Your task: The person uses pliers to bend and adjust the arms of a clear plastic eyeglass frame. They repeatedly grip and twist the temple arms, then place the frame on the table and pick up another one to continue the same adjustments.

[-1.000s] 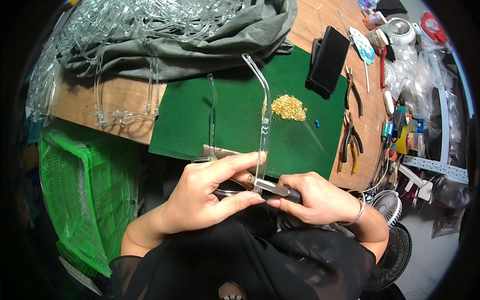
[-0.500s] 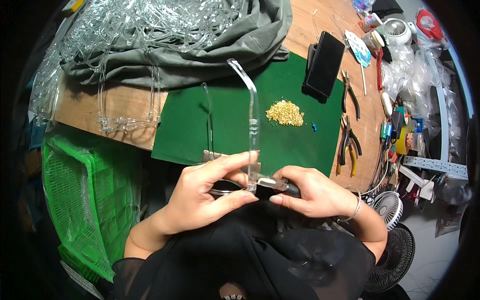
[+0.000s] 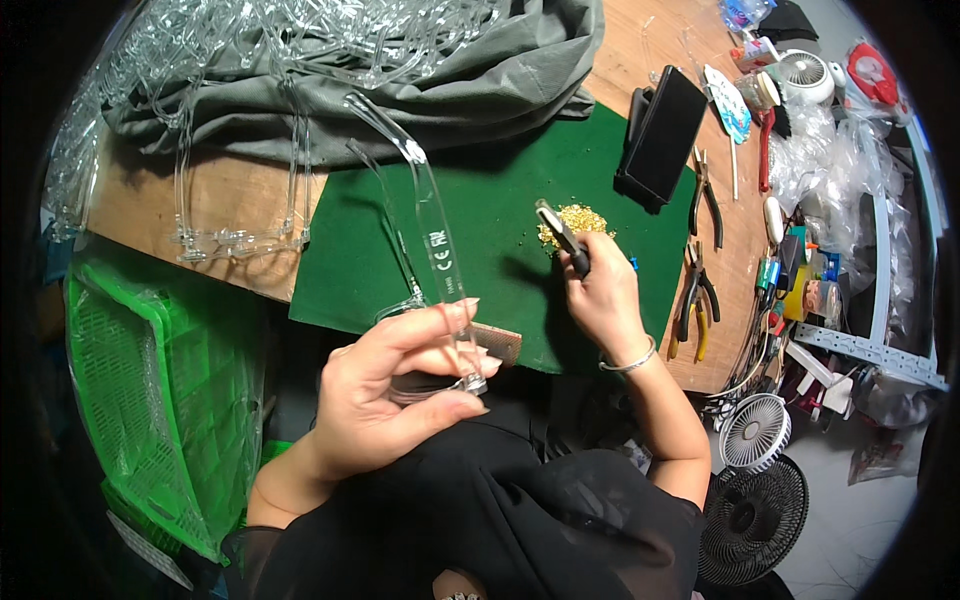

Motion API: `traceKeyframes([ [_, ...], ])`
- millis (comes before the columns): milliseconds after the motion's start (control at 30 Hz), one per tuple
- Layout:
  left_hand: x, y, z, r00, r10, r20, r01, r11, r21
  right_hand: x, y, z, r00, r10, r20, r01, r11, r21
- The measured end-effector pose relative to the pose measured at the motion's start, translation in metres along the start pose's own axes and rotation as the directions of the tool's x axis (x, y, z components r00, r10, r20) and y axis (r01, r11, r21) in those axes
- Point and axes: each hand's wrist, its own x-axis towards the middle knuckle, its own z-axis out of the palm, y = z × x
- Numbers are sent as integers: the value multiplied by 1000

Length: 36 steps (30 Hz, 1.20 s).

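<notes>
My left hand (image 3: 385, 395) is closed around the front of a clear eyeglass frame (image 3: 440, 255), near a hinge corner. Its two temples point up and away over the green mat (image 3: 490, 200). In my right hand (image 3: 608, 290) is a pair of pliers (image 3: 563, 238) with dark handles, jaws pointing up and to the left. That hand is at the near edge of a small heap of tiny gold-coloured metal pieces (image 3: 582, 216), and its fingertips are partly hidden. A flat brownish block (image 3: 498, 343) sits at the mat's front edge, just right of my left fingers.
Many clear frames (image 3: 300, 40) lie piled on grey cloth (image 3: 340, 130) at the back left. A black phone-like device (image 3: 662, 135) stands beyond the heap. Pliers (image 3: 707, 205) and yellow-handled cutters (image 3: 697, 300) lie at right. Green crates (image 3: 160, 400) stand at left; fans (image 3: 755, 432) at right.
My right hand has carried the pliers away from the eyeglass hinge, up to the gold heap. My left hand has shifted slightly left with the frame, whose temples now lean left.
</notes>
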Motion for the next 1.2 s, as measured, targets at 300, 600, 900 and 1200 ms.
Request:
traceKeyframes([
  [300, 6, 1, -1, 991, 68, 114, -94, 965, 245, 0, -6, 6, 1000, -21, -5, 20, 997, -73],
  [600, 4, 3, 17, 999, 5, 41, -10, 992, 126, -2, -5, 9, 999, -30, -42, 24, 992, -122],
  [900, -2, 15, 20, 993, -104, 63, 96, 988, 121, -27, -78, -50, 871, -449, -200, 478, 678, 559],
  [1200, 0, 15, 24, 994, -65, 92, 48, 984, 173, -28, -76, -40, 774, -560, -294, 623, 592, 512],
])
